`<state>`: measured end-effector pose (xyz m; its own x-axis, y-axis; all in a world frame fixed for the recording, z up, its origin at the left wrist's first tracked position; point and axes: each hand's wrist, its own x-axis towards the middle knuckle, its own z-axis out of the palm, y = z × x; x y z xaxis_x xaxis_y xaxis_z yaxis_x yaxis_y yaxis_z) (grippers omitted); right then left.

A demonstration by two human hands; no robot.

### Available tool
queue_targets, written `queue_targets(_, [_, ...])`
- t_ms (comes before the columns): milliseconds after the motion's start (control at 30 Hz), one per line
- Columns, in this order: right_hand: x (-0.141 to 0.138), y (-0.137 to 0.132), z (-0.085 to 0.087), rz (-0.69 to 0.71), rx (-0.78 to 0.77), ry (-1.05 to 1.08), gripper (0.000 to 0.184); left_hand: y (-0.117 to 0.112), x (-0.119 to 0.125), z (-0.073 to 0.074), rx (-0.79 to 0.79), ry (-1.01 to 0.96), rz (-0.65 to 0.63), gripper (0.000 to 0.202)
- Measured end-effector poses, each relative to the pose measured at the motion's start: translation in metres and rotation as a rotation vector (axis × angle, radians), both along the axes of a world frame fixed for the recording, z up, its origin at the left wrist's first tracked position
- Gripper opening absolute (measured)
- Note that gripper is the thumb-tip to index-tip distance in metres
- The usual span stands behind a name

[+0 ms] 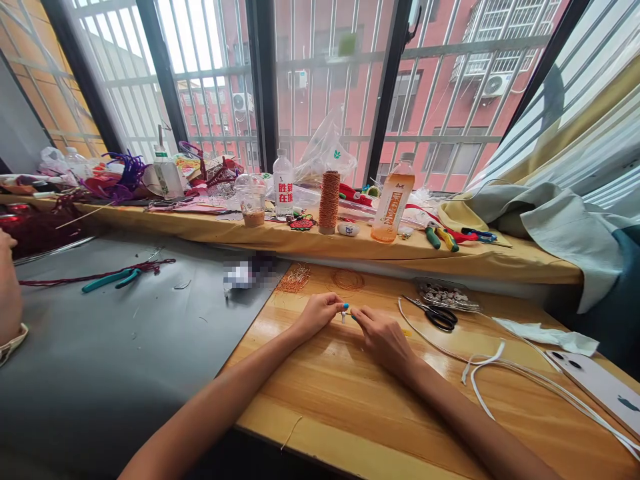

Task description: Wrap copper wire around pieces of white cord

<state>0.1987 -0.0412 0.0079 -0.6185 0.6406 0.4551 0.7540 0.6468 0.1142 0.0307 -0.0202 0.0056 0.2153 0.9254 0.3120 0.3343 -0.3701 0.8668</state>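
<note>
Over the wooden table [320,393], my left hand [320,313] pinches a small white piece [343,319] that hangs just under its thumb and fingertip. My right hand [385,333] is close beside it, fingers pressed together at the same spot. Whatever the right fingertips grip is too small to make out; a thin dark line seems to run between the two hands. Behind the left hand lie a heap of short copper-coloured wires [294,279] and a loose coil of copper wire [348,281].
Right of my hands are black-handled scissors [440,317], a clear tray of small beads [447,295], white cords [530,373] and a phone [600,387]. Teal pliers [111,280] rest on the grey mat [165,353]. Another person's arm [9,293] shows at far left. Bottles line the sill.
</note>
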Motion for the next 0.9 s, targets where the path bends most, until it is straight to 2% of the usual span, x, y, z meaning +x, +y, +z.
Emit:
queue_targets(233, [-0.002,0.000,-0.002,-0.002,-0.015,-0.015,0.025,-0.001,0.001,0.002,-0.005,0.042,0.019,0.023])
queue_targets(433, [-0.002,-0.003,-0.001,0.003,-0.026,-0.076,0.030,0.003,0.001,-0.005,-0.035,0.042,0.003,0.025])
queue_targets(567, [-0.001,-0.005,0.002,-0.040,-0.064,-0.081,0.034,0.007,0.000,-0.007,-0.098,-0.053,-0.085,0.034])
queue_targets(700, [0.001,-0.004,0.000,-0.041,-0.066,-0.028,0.036,0.007,-0.002,-0.001,-0.231,-0.169,-0.141,0.044])
queue_targets(833, [0.001,-0.002,-0.003,-0.019,-0.056,-0.015,0.037,0.002,-0.006,0.007,-0.312,-0.145,-0.237,0.042])
queue_targets(900, [0.001,-0.002,-0.002,-0.029,-0.068,-0.015,0.033,0.000,-0.006,0.009,-0.335,-0.155,-0.243,0.039])
